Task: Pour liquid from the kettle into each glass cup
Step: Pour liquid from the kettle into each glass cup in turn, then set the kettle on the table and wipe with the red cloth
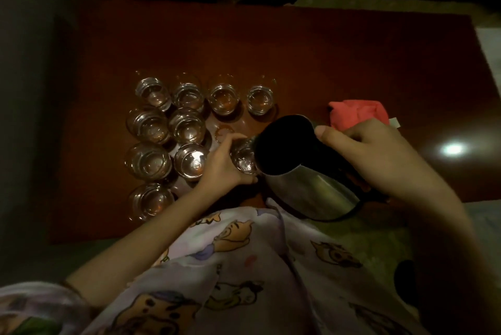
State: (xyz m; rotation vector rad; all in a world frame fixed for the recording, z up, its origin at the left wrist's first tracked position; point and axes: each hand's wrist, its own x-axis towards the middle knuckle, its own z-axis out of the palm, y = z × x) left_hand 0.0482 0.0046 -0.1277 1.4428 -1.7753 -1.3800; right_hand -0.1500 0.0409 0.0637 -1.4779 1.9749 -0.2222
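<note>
Setting: a dark reddish-brown wooden table (325, 58) is seen from above in dim light, with a bright spot of lamp glare reflected on its right part.
Kettle: a stainless-steel kettle with a black lid and black handle (303, 169) is held tilted over the near edge of the table, its spout end turned to the left and set against the rim of the held glass.
Right hand: the right hand (374, 153) is wrapped round the kettle's black handle, with the thumb laid along the top near the lid.
Held glass: a small clear glass cup (244, 158) is kept just left of the kettle's spout; whether it stands on the table or is lifted cannot be told.
Left hand: the left hand (225, 163) is curled round that glass cup, fingers behind it and thumb in front.
Pouring: no stream can be made out between spout and cup, as the spout is hidden by the lid.
Other glasses: a group of nine clear glass cups (187, 128) is set in rows on the table to the left of the hands, four in the far row; their fill level cannot be judged.
Cloth: a folded pink cloth (355, 115) lies on the table just beyond the right hand.
Clothing: a pale printed garment with cartoon figures (244, 267) fills the lower part of the view.
</note>
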